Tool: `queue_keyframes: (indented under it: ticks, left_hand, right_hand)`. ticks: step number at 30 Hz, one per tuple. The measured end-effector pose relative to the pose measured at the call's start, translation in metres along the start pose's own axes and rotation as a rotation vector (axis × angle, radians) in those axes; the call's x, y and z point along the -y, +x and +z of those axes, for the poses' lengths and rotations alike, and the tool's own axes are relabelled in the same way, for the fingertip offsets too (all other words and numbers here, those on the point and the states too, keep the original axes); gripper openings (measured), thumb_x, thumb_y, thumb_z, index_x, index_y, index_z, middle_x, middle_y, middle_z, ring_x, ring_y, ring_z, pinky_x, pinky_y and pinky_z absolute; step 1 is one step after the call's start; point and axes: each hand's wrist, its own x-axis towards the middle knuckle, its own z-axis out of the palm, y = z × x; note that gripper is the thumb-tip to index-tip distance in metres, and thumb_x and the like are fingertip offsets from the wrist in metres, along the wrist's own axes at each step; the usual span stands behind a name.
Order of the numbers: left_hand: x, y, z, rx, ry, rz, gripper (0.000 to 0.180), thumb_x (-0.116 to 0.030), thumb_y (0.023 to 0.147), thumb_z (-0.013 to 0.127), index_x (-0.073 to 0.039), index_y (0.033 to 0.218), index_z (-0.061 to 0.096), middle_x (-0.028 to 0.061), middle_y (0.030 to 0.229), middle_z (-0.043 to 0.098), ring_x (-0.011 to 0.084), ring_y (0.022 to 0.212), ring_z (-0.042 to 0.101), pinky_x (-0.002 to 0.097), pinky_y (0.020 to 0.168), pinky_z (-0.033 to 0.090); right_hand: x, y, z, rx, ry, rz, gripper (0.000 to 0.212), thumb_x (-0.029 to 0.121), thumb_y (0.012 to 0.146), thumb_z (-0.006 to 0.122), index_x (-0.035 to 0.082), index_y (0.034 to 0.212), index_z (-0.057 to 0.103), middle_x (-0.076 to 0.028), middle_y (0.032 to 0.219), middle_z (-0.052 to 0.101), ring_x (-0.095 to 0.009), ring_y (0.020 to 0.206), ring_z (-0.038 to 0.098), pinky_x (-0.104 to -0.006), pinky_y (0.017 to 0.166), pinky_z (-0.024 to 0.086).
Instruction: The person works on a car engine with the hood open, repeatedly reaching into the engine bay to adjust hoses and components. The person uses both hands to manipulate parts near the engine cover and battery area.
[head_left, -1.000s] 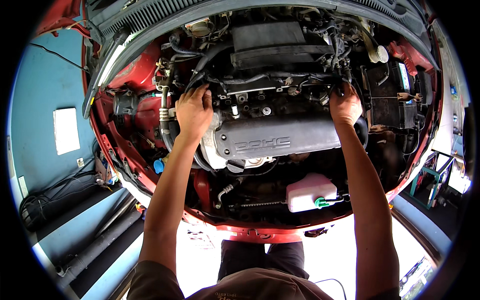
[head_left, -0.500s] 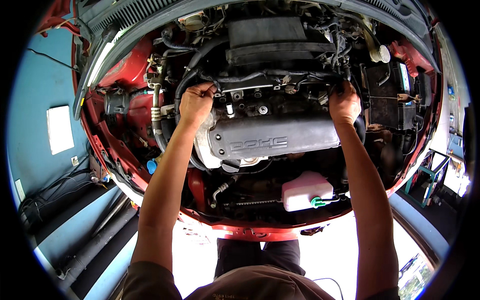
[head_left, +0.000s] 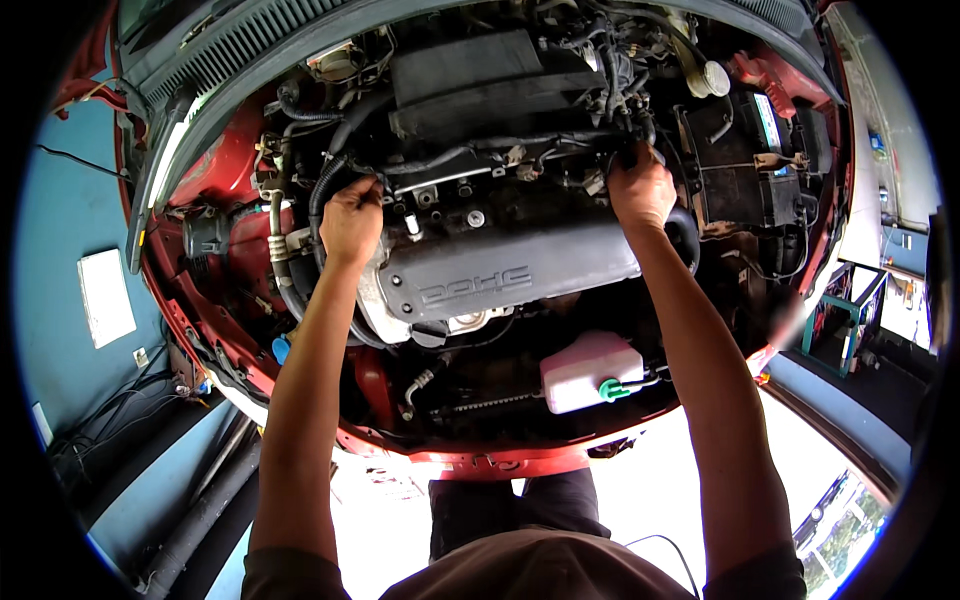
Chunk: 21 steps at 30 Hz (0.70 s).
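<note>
Both my hands work in a car's engine bay, over the rear edge of the black engine cover [head_left: 480, 275]. My left hand [head_left: 353, 220] is closed by the cover's rear left corner, fingertips pinched at a small dark part I cannot make out. By the rear right end, my right hand [head_left: 642, 192] is closed with its fingers curled at dark parts beside hoses; what they grip is hidden. A black wiring harness [head_left: 480, 153] runs across between the hands. A thin silver rod [head_left: 440, 180] lies just in front of it.
Behind the harness sits a black box-shaped housing [head_left: 465, 70]. At right is the battery [head_left: 735, 165], with a capped reservoir [head_left: 712, 80] behind it. A pinkish-white tank [head_left: 592, 372] with a green cap stands near the red front edge [head_left: 500, 464]. A corrugated hose [head_left: 325, 190] passes beside my left hand.
The view has shifted and tilted, so the engine sits further left and slightly turned in the picture. My hands stay at the same engine spots, both still closed.
</note>
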Motion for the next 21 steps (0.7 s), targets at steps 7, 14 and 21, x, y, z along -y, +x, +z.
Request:
queue_keyframes:
  ticks: [7, 14, 21]
  left_hand:
    - [0.004, 0.002, 0.002, -0.126, 0.069, 0.012, 0.036, -0.04, 0.096, 0.049, -0.022, 0.119, 0.071, 0.0132, 0.111, 0.072, 0.0384, 0.104, 0.066, 0.0427, 0.091, 0.051]
    - [-0.005, 0.001, 0.001, -0.115, 0.016, 0.045, 0.04, -0.038, 0.091, 0.046, -0.019, 0.112, 0.074, 0.0112, 0.102, 0.074, 0.0372, 0.101, 0.067, 0.043, 0.09, 0.05]
    - [0.001, 0.004, 0.005, -0.176, -0.078, 0.109, 0.041, -0.038, 0.089, 0.045, -0.016, 0.105, 0.076, 0.0119, 0.092, 0.074, 0.0374, 0.096, 0.068, 0.0449, 0.086, 0.05]
  right_hand:
    - [-0.002, -0.002, 0.003, -0.058, 0.079, -0.045, 0.037, 0.038, 0.081, 0.069, 0.011, 0.107, 0.071, -0.02, 0.096, 0.072, -0.042, 0.091, 0.068, -0.0488, 0.082, 0.055]
    - [-0.022, -0.005, 0.003, -0.16, 0.359, -0.074, 0.03, 0.027, 0.082, 0.066, 0.004, 0.101, 0.072, -0.019, 0.095, 0.073, -0.038, 0.089, 0.071, -0.0414, 0.082, 0.055]
    - [-0.061, -0.055, -0.028, -0.137, 0.763, 0.132, 0.03, 0.017, 0.093, 0.058, -0.001, 0.115, 0.068, -0.017, 0.108, 0.072, -0.026, 0.099, 0.068, -0.0328, 0.091, 0.05]
